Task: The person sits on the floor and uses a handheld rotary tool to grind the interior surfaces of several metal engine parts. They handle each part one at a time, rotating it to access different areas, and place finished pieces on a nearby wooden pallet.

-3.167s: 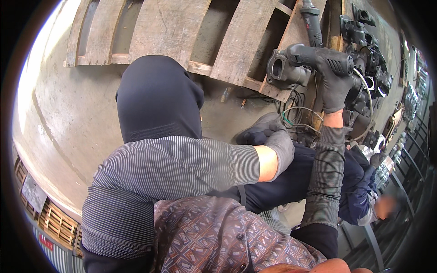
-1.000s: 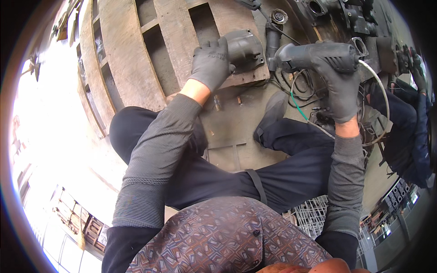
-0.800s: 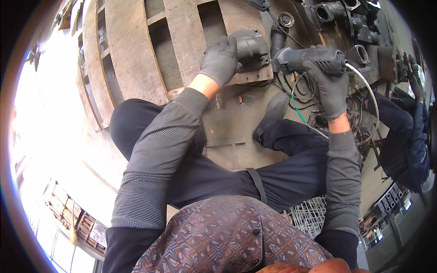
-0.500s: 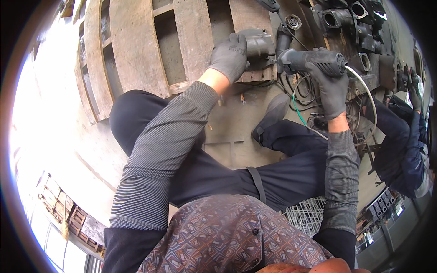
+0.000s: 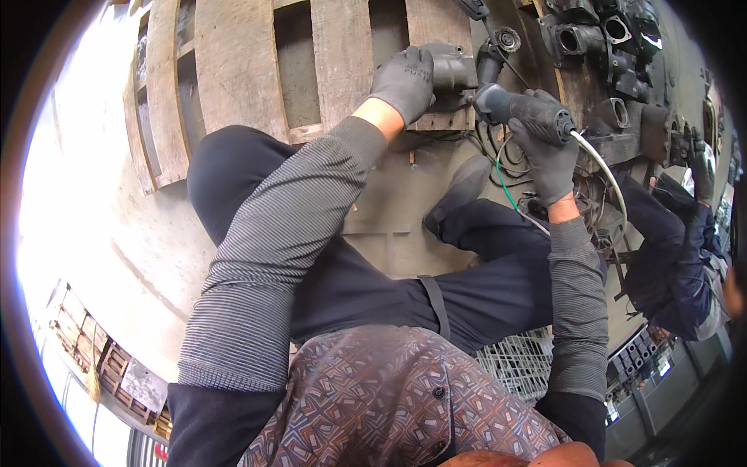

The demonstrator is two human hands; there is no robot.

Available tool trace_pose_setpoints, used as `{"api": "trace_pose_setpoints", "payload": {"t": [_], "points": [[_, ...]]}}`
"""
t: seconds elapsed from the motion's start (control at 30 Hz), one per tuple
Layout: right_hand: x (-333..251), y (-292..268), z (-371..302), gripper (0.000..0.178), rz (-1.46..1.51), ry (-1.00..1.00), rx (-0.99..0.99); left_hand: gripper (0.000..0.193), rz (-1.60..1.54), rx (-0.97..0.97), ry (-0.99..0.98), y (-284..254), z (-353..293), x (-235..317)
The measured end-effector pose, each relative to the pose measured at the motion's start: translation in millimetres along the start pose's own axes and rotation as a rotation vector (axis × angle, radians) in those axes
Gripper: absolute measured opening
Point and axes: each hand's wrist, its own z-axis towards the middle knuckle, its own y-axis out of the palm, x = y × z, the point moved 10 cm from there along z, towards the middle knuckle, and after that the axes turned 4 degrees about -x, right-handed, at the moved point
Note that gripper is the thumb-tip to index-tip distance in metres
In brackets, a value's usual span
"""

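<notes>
My left hand (image 5: 403,82), in a grey work glove, is closed round the near left side of a dark grey metal casting (image 5: 454,71) on the pallet's right edge. My right hand (image 5: 545,152), gloved too, wraps round the body of a corded power grinder (image 5: 523,113). Its front end points left, close to the casting's right side; whether they touch I cannot tell. From the grinder's rear a white cable (image 5: 611,167) curves down. Just beyond it lies a second dark power tool (image 5: 489,66), beside a round wire brush (image 5: 507,39).
A wooden slatted pallet (image 5: 241,70) spans the far left. Several dark castings (image 5: 591,39) are piled at the far right. Tangled cables (image 5: 506,159) lie on the floor near my shoe (image 5: 463,187). At the right edge another person (image 5: 677,249) crouches, a gloved hand by a casting.
My right hand and the grinder have shifted left, and its rear end has swung nearer to me. My left hand stays on the casting. The whole view has shifted slightly.
</notes>
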Motion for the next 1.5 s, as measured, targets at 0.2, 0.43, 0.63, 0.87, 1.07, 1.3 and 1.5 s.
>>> {"api": "trace_pose_setpoints", "payload": {"t": [0.2,0.43,0.63,0.87,1.07,1.3,1.5], "points": [[-3.5,4.7,-9.7,0.062,-0.067,-0.073,0.025,0.068,-0.006,-0.018,0.008,-0.8,-0.6,-2.0],[-45.8,-42.4,-9.0,0.051,0.086,-0.074,0.099,0.074,0.083,-0.050,-0.006,5.9,1.7,-3.6],[-147.8,-144.4,-37.3,0.042,-0.678,-0.417,0.232,0.079,0.176,-0.045,0.081,11.7,21.1,8.0],[-86.2,-233.1,-62.9,0.037,0.068,-0.319,0.372,0.076,0.108,-0.081,0.089,26.9,43.6,10.5],[14.3,-219.2,-127.2,0.037,0.350,-0.205,0.526,0.067,-0.040,0.030,0.256,19.7,38.1,13.0],[131.3,-166.0,-219.9,0.038,0.927,0.134,0.741,0.096,-0.470,-0.100,-0.014,8.8,15.1,7.9],[193.1,-141.7,-289.0,0.045,1.009,0.201,0.865,0.095,-0.810,-0.146,-0.076,-17.7,-1.9,52.0]]}}
